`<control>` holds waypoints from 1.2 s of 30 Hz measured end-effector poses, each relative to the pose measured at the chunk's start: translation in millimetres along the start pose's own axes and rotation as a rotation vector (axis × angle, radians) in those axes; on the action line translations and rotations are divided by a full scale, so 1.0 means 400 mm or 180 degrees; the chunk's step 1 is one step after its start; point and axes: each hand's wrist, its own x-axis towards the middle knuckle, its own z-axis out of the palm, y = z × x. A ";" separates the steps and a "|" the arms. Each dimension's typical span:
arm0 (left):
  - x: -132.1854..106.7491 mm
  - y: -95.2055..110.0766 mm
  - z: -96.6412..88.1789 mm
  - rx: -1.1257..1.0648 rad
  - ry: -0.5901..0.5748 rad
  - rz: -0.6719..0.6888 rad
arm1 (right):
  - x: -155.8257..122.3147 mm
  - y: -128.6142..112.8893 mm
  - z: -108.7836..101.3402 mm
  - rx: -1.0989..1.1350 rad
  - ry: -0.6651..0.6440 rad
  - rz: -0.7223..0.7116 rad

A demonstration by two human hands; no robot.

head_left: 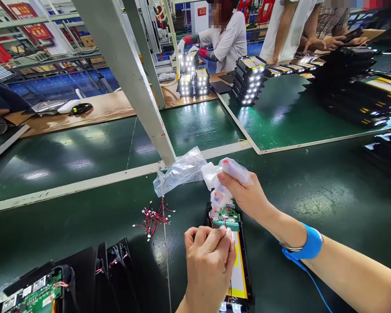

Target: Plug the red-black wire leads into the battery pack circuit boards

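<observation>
My right hand (244, 191) is closed around a soft, translucent white squeeze bottle (236, 171), its tip pointing down at the green circuit board (220, 216). That board sits at the far end of a black casing (244, 265), which also holds a flat pack (238, 280) with yellow edges. My left hand (210, 261) is pinched over the board's near edge; a thin red wire (224, 221) shows at its fingertips. The palm hides part of the casing. A blue wrist strap (311, 243) with a cord is on my right wrist.
Loose red and black wires (153, 219) lie left of the casing, beside a clear plastic bag (182, 169). Black casings with boards (35, 291) stand front left. A slanted metal post (130, 82) rises behind. Lit units (249, 80) and other people (231, 39) are across the bench.
</observation>
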 end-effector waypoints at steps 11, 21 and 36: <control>0.001 0.000 -0.001 0.0059 -0.0042 0.0018 | -0.004 0.012 -0.009 0.0127 0.0143 0.0043; 0.004 0.002 0.000 0.0082 0.0041 0.0062 | -0.022 0.025 -0.015 0.0475 0.0313 0.0140; 0.008 0.006 -0.005 0.0176 0.0002 0.0104 | -0.023 0.040 -0.010 0.0652 0.0374 0.0135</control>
